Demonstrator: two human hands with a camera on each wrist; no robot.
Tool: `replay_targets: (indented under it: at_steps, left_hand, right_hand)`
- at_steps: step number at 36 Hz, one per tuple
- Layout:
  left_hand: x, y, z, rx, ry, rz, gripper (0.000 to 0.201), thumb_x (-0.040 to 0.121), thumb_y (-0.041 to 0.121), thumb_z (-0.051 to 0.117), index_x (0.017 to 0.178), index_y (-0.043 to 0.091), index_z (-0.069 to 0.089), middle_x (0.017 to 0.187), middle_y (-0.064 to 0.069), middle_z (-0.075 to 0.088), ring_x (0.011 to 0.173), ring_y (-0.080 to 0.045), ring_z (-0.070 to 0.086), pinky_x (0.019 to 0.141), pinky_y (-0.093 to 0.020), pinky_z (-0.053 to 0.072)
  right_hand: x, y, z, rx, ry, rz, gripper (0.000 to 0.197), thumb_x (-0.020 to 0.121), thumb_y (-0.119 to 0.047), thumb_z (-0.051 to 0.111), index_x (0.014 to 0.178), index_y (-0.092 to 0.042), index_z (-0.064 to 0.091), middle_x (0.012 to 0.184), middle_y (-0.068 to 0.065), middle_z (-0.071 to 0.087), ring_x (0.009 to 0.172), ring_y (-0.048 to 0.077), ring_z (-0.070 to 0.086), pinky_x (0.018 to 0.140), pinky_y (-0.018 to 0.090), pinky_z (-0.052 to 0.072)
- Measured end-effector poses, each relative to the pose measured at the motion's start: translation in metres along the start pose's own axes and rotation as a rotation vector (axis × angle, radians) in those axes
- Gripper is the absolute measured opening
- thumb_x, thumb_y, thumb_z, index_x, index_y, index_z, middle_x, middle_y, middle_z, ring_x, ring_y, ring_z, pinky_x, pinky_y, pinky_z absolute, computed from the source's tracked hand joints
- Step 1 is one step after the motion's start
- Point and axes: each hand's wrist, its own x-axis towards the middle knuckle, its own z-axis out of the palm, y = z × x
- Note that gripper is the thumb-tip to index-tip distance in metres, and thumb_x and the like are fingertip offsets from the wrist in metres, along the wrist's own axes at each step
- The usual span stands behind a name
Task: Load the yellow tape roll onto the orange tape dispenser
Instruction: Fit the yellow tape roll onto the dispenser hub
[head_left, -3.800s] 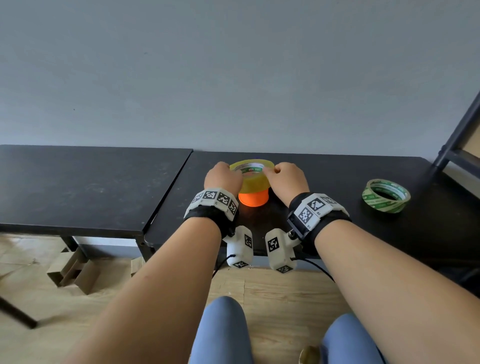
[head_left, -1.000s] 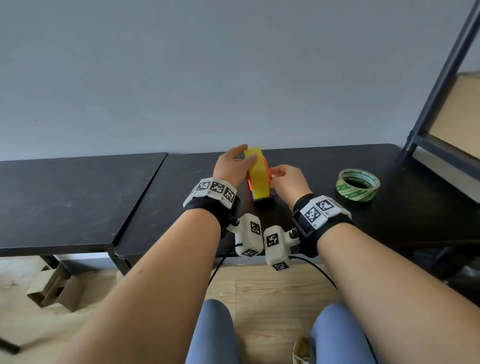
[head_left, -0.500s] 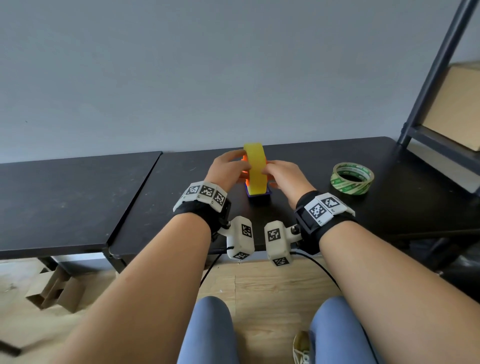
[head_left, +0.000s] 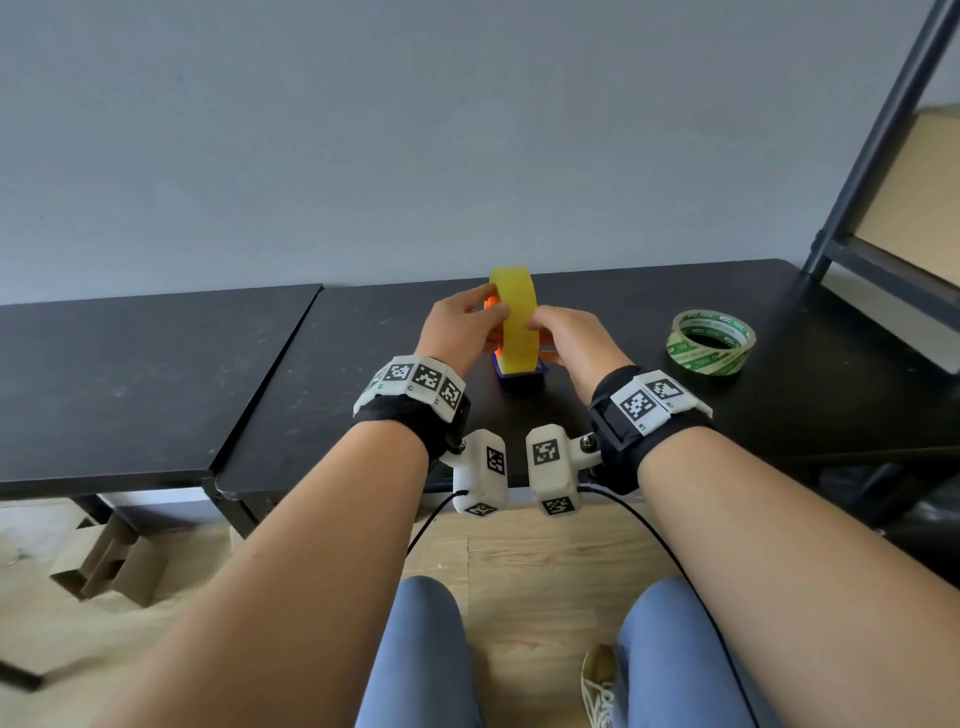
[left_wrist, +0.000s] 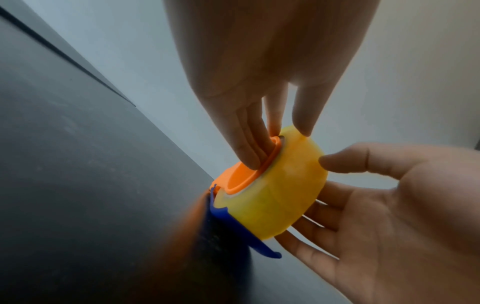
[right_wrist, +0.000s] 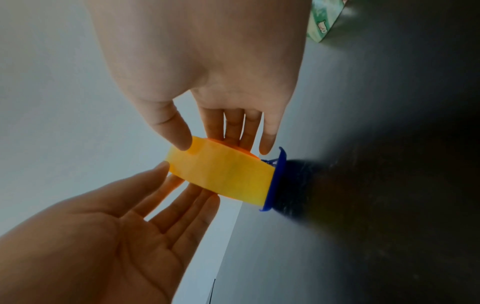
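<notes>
While the yellow tape roll (head_left: 513, 319) stands on edge over the orange tape dispenser (left_wrist: 235, 178), seated around the dispenser's orange hub with a blue part (left_wrist: 235, 227) under its lower rim, the pair rests on the black desk (head_left: 613, 312) toward the back edge, roughly mid-width of the right-hand top. The left hand (head_left: 460, 335) has its straight fingers (left_wrist: 246, 144) pressed into the orange hub and its thumb lying on the roll's outer band, so its grip is flat and pushing rather than curled round anything. The right hand (head_left: 569, 338) cups the other side, fingers (left_wrist: 315, 207) spread loosely against the roll's far face and thumb tip touching the yellow band; that grip is likewise relaxed, not clenched. Both hands flank the roll and hide most of the dispenser from the head view. To the right on the same desk, well apart, a green-and-white tape roll (head_left: 710, 341) lies flat. A second black desk (head_left: 135, 364) butts against the left side, a dark metal shelf frame (head_left: 878, 156) rises at the right back corner, and folded cardboard (head_left: 111, 564) lies on the wooden floor (head_left: 530, 561). Compared with a second ago, the roll stands straighter and the left thumb no longer wraps over its top.
</notes>
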Motion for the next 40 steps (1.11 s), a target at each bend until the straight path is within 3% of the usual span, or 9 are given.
replay_targets:
  at_steps: [6, 10, 15, 20, 23, 27, 31, 35, 40]
  left_hand:
    - [0.004, 0.000, 0.002, 0.059, 0.026, 0.006, 0.044, 0.095, 0.017, 0.057, 0.138, 0.011, 0.056, 0.097, -0.014, 0.074, 0.082, -0.021, 0.070, 0.082, -0.036, 0.060]
    - [0.006, 0.001, 0.004, 0.102, 0.030, 0.009, 0.041, 0.094, 0.020, 0.056, 0.134, 0.014, 0.060, 0.096, -0.013, 0.075, 0.083, -0.023, 0.072, 0.082, -0.040, 0.061]
    - [0.009, 0.003, 0.008, 0.123, 0.043, 0.004, 0.039, 0.091, 0.026, 0.055, 0.127, 0.015, 0.065, 0.093, -0.010, 0.075, 0.085, -0.026, 0.073, 0.081, -0.044, 0.061]
    - [0.008, 0.004, 0.007, 0.116, 0.044, 0.000, 0.043, 0.084, 0.035, 0.058, 0.123, 0.021, 0.069, 0.095, -0.005, 0.076, 0.086, -0.021, 0.074, 0.084, -0.041, 0.060]
    - [0.006, 0.003, 0.005, 0.081, 0.015, -0.011, 0.051, 0.078, 0.032, 0.067, 0.128, 0.022, 0.065, 0.099, -0.007, 0.076, 0.088, -0.021, 0.074, 0.085, -0.040, 0.060]
    - [0.006, 0.002, 0.003, 0.105, -0.003, 0.012, 0.052, 0.085, 0.022, 0.069, 0.136, 0.019, 0.058, 0.104, -0.010, 0.074, 0.088, -0.021, 0.074, 0.085, -0.039, 0.060]
    - [0.007, 0.004, 0.005, 0.094, 0.016, 0.011, 0.045, 0.088, 0.021, 0.067, 0.132, 0.014, 0.062, 0.104, -0.014, 0.073, 0.088, -0.026, 0.074, 0.083, -0.042, 0.061]
    - [0.008, 0.005, 0.007, 0.110, 0.063, 0.019, 0.029, 0.090, 0.024, 0.065, 0.118, 0.016, 0.070, 0.091, -0.011, 0.075, 0.080, -0.026, 0.073, 0.079, -0.044, 0.061]
    - [0.012, 0.004, 0.010, 0.158, 0.121, 0.009, 0.039, 0.088, 0.038, 0.065, 0.120, 0.017, 0.069, 0.083, -0.006, 0.076, 0.072, -0.023, 0.075, 0.074, -0.043, 0.062]
  right_hand:
    - [0.000, 0.002, 0.000, -0.037, -0.004, -0.033, 0.019, 0.084, -0.012, 0.053, 0.094, -0.004, 0.068, 0.119, 0.023, 0.063, 0.114, 0.037, 0.059, 0.103, 0.051, 0.046]
    - [0.001, 0.005, -0.002, -0.051, -0.042, -0.051, 0.024, 0.083, -0.008, 0.052, 0.083, -0.026, 0.068, 0.115, 0.014, 0.068, 0.111, 0.031, 0.062, 0.102, 0.047, 0.047]
    - [-0.003, 0.009, -0.005, -0.082, -0.075, -0.070, 0.042, 0.075, 0.004, 0.051, 0.108, -0.014, 0.072, 0.113, 0.013, 0.070, 0.112, 0.030, 0.060, 0.101, 0.043, 0.048]
    - [-0.003, 0.010, -0.006, -0.063, -0.088, -0.074, 0.037, 0.073, -0.003, 0.053, 0.098, -0.022, 0.073, 0.112, 0.010, 0.071, 0.111, 0.028, 0.061, 0.104, 0.046, 0.046]
    - [-0.002, 0.009, -0.007, -0.039, -0.089, -0.074, 0.039, 0.079, -0.002, 0.053, 0.107, -0.023, 0.071, 0.115, 0.007, 0.070, 0.113, 0.025, 0.060, 0.106, 0.044, 0.043]
    - [0.000, 0.010, -0.006, -0.032, -0.090, -0.088, 0.029, 0.084, -0.006, 0.055, 0.094, -0.031, 0.067, 0.117, 0.007, 0.067, 0.115, 0.025, 0.059, 0.107, 0.045, 0.043]
    - [0.003, 0.012, -0.007, -0.030, -0.089, -0.088, 0.026, 0.084, -0.008, 0.057, 0.085, -0.032, 0.067, 0.117, 0.007, 0.068, 0.114, 0.024, 0.060, 0.107, 0.045, 0.043]
    - [0.003, 0.014, -0.007, -0.032, -0.102, -0.092, 0.032, 0.083, -0.005, 0.057, 0.105, -0.025, 0.070, 0.116, 0.005, 0.069, 0.114, 0.021, 0.060, 0.104, 0.038, 0.044]
    - [0.003, 0.017, -0.009, -0.062, -0.129, -0.093, 0.042, 0.082, -0.002, 0.056, 0.120, -0.018, 0.068, 0.116, 0.003, 0.070, 0.113, 0.021, 0.061, 0.103, 0.037, 0.044]
